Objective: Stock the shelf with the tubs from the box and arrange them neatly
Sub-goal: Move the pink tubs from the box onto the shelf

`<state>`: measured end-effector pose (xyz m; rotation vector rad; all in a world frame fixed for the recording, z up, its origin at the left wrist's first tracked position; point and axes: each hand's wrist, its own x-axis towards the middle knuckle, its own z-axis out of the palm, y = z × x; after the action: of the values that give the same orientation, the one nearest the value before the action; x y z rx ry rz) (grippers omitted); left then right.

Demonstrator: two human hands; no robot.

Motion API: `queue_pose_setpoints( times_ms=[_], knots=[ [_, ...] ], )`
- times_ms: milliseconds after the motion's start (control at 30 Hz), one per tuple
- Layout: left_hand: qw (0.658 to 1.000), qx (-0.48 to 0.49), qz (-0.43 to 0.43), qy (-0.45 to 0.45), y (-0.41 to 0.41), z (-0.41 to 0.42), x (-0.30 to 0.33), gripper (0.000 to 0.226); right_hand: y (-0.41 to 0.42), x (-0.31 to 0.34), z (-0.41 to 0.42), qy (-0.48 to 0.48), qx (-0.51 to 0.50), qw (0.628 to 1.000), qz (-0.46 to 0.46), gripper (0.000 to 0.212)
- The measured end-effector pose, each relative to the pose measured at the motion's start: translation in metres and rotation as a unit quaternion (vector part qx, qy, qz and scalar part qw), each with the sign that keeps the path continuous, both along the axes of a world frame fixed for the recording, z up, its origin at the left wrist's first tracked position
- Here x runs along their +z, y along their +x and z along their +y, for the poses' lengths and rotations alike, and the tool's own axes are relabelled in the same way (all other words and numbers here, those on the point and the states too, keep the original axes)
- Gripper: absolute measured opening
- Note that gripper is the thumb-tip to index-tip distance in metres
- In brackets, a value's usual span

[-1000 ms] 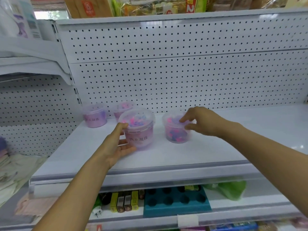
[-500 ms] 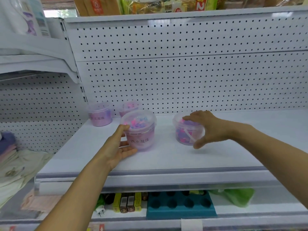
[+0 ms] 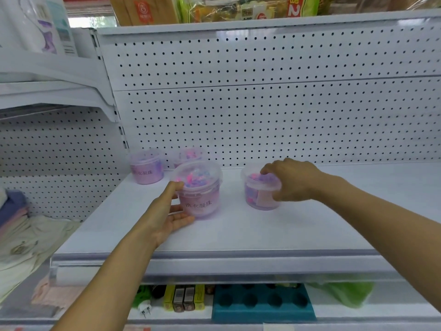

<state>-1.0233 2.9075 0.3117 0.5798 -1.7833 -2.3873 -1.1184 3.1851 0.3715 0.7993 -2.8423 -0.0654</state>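
At frame centre the left hand [image 3: 164, 218] cups the front tub [image 3: 198, 191], fingers around its side. The right hand [image 3: 290, 180] holds the right tub [image 3: 261, 189], fingers over its lid. Both stand on the shelf [image 3: 238, 232]. Pushing back too hard could knock the rear tubs [image 3: 147, 166].

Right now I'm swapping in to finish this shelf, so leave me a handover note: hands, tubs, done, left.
Left hand holds the front-left tub.
Right hand grips the front-right tub from above.
Two back tubs stand at the pegboard, left end of the shelf.
Done: four tubs on the shelf.
Left: line up the front pair; the box is out of view.
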Motion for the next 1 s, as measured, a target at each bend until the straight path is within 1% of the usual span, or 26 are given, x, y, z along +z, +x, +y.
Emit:
queue_pose_setpoints(
  times_ms=[67, 133, 200, 267, 300, 333, 367, 433, 467, 533, 600, 633, 700, 767, 800, 833, 867, 933, 1000],
  knots=[
    [1.0, -0.002, 0.001, -0.001, -0.001, 0.0, 0.0, 0.044, -0.001, 0.015, 0.004, -0.027, -0.007, 0.998, -0.047, 0.051],
    [1.0, -0.002, 0.002, 0.0, -0.001, 0.001, 0.001, 0.043, -0.007, 0.028, 0.005, -0.068, 0.002, 0.997, -0.041, 0.044],
    [1.0, -0.002, 0.003, 0.001, -0.002, 0.001, 0.001, 0.043, -0.015, 0.038, 0.001, -0.108, 0.013, 0.994, 0.018, 0.042],
    [1.0, -0.002, 0.001, 0.001, -0.002, 0.002, 0.001, 0.043, -0.023, 0.045, -0.007, -0.141, -0.006, 0.986, 0.092, 0.048],
    [1.0, -0.001, 0.001, 0.0, -0.002, 0.002, 0.002, 0.043, -0.026, 0.046, -0.012, -0.169, -0.025, 0.978, 0.116, 0.049],
    [1.0, -0.001, 0.001, -0.001, -0.002, 0.003, 0.002, 0.043, -0.028, 0.046, -0.015, -0.212, -0.037, 0.969, 0.122, 0.047],
    [1.0, -0.001, 0.002, -0.001, -0.002, 0.004, 0.003, 0.043, -0.031, 0.044, -0.018, -0.263, -0.034, 0.959, 0.1, 0.04],
    [1.0, 0.0, 0.004, 0.0, -0.002, 0.005, 0.004, 0.043, -0.037, 0.037, -0.016, -0.358, 0.02, 0.933, -0.014, 0.025],
    [1.0, 0.0, 0.004, 0.001, -0.002, 0.005, 0.004, 0.043, -0.038, 0.032, -0.013, -0.364, 0.053, 0.927, -0.072, 0.028],
    [1.0, 0.003, 0.004, 0.003, -0.001, 0.006, 0.003, 0.042, -0.038, 0.023, -0.002, -0.288, 0.091, 0.941, -0.15, 0.056],
    [1.0, 0.005, 0.003, 0.004, -0.001, 0.006, 0.002, 0.042, -0.036, 0.015, 0.008, -0.219, 0.083, 0.953, -0.19, 0.084],
    [1.0, 0.005, 0.002, 0.005, -0.001, 0.007, 0.002, 0.042, -0.036, 0.012, 0.01, -0.209, 0.079, 0.953, -0.207, 0.093],
    [1.0, 0.007, 0.0, 0.008, -0.001, 0.008, 0.002, 0.042, -0.039, 0.009, 0.011, -0.196, 0.075, 0.948, -0.24, 0.105],
    [1.0, 0.007, 0.001, 0.01, -0.001, 0.008, 0.002, 0.041, -0.042, 0.008, 0.008, -0.118, 0.059, 0.959, -0.25, 0.114],
    [1.0, 0.009, 0.001, 0.01, -0.001, 0.008, 0.003, 0.041, -0.043, 0.007, 0.008, -0.068, 0.051, 0.965, -0.248, 0.116],
    [1.0, 0.011, 0.0, 0.01, -0.001, 0.007, 0.003, 0.041, -0.044, 0.006, 0.008, -0.036, 0.049, 0.968, -0.242, 0.112],
    [1.0, 0.014, 0.0, 0.01, -0.001, 0.005, 0.003, 0.041, -0.045, 0.006, 0.008, -0.035, 0.052, 0.97, -0.233, 0.102],
    [1.0, 0.021, -0.001, 0.011, -0.002, 0.003, 0.003, 0.04, -0.049, 0.004, 0.007, -0.083, 0.054, 0.974, -0.202, 0.082],
    [1.0, 0.027, -0.001, 0.015, -0.001, -0.001, 0.002, 0.041, -0.055, 0.0, -0.002, -0.109, 0.033, 0.985, -0.132, 0.067]
  ],
)
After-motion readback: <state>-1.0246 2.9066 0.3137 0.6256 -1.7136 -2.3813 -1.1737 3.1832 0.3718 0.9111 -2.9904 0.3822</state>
